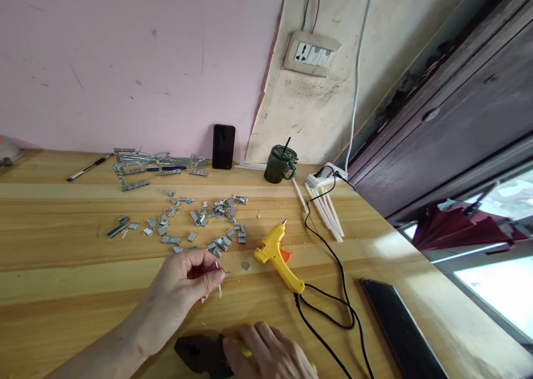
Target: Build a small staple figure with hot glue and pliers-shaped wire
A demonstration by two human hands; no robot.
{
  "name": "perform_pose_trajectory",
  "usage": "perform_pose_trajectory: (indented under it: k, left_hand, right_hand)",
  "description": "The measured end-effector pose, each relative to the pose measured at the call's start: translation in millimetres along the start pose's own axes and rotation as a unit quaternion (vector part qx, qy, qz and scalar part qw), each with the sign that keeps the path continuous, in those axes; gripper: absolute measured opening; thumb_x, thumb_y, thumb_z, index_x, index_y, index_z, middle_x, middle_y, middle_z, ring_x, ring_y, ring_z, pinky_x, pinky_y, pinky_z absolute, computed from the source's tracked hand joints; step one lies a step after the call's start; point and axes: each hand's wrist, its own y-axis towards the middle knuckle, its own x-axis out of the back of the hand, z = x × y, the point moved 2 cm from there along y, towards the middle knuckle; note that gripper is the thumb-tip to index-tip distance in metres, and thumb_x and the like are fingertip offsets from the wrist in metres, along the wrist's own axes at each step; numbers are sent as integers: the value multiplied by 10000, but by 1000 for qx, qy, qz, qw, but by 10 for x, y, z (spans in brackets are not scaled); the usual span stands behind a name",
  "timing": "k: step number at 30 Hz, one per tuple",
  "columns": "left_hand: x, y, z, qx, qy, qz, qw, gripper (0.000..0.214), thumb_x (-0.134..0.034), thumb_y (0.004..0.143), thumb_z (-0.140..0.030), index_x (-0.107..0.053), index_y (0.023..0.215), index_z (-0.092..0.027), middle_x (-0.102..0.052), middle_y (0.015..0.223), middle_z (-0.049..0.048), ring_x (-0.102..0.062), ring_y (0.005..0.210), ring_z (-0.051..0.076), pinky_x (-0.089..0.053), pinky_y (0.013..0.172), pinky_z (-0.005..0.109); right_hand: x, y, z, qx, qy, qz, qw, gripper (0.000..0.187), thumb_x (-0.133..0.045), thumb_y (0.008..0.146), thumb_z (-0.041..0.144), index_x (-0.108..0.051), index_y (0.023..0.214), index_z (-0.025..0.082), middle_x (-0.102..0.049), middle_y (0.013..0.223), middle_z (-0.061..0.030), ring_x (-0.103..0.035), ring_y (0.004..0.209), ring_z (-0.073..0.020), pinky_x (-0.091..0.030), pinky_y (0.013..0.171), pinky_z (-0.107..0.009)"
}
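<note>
My left hand is closed in a pinch, thumb against fingers, on a thin silvery-white piece of wire whose ends stick out above and below the fingertips. At the bottom edge my right hand wraps over the yellow handles of dark-jawed pliers, which lie low over the table with the jaws pointing left. Part of the handles is hidden under the fingers. Just beyond my left hand, small bent grey metal pieces are scattered on the wood. A small round silver disc lies right of the pinch.
A yellow glue gun lies on the wooden table, its black cord looping right. White glue sticks, a power strip, a dark green mug, an upright phone, a flat phone and a pen surround it.
</note>
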Motion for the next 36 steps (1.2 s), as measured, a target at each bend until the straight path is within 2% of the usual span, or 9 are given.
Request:
perform_pose_trajectory:
  k: [2,3,6,8,9,11,19,29,36]
  left_hand:
    - [-60,-28,25,5,16,8,1000,202,-679,684,-368,-643,633,-176,-518,545,-36,-419,526,116,-334,490,222]
    - [-85,-39,36,5,26,11,1000,197,-671,692,-363,-647,637,-175,-522,542,-34,-422,525,118,-332,490,223]
    - [-147,-61,55,4,47,29,998,175,-659,704,-335,-671,650,-169,-576,558,-14,-460,542,131,-348,507,229]
    - [-171,-67,60,14,46,45,998,158,-661,703,-314,-692,667,-163,-615,576,1,-491,556,141,-367,521,233]
    - [-176,-66,61,20,44,51,998,156,-660,705,-309,-701,678,-161,-626,584,5,-498,558,143,-374,524,234]
    - [-172,-60,66,28,41,58,997,175,-653,716,-320,-708,689,-156,-628,592,9,-496,549,138,-383,523,235]
    - [-123,-59,93,52,-13,80,995,203,-615,729,-315,-704,812,-153,-616,658,11,-522,575,136,-427,551,249]
    - [-136,-61,30,68,-36,86,993,184,-602,671,-266,-674,790,-145,-594,630,-3,-493,552,124,-412,552,257]
    - [-150,-47,27,44,43,106,993,160,-548,733,-285,-632,758,-151,-507,588,-34,-424,558,120,-348,531,244]
  right_hand:
    - [101,105,-65,-56,177,3,983,205,-630,764,302,-622,932,185,-679,732,-44,-629,598,-186,-465,473,-243]
    - [148,169,-105,-119,278,7,953,279,-654,733,366,-621,923,165,-677,766,-53,-626,646,-186,-485,551,-257]
    - [227,355,-160,-283,510,22,812,278,-629,693,426,-613,768,159,-605,675,-19,-536,621,-147,-434,581,-262]
    - [226,444,-147,-339,611,37,714,268,-641,642,423,-582,678,164,-531,606,18,-457,564,-114,-380,549,-253]
    - [221,471,-140,-355,642,42,678,255,-646,622,406,-572,654,164,-509,590,29,-431,546,-102,-359,540,-250]
    - [218,491,-140,-370,671,46,641,204,-636,606,351,-562,621,162,-496,565,39,-398,518,-86,-325,524,-243]
    - [211,405,-264,-323,723,33,610,111,-587,670,214,-530,594,158,-491,531,45,-412,486,-75,-293,499,-224]
    - [138,377,-255,-306,743,6,595,231,-640,748,317,-533,623,154,-513,544,36,-422,485,-76,-286,501,-228]
    - [137,414,-234,-343,714,26,609,332,-690,672,446,-537,637,153,-532,554,24,-430,478,-79,-301,491,-227]
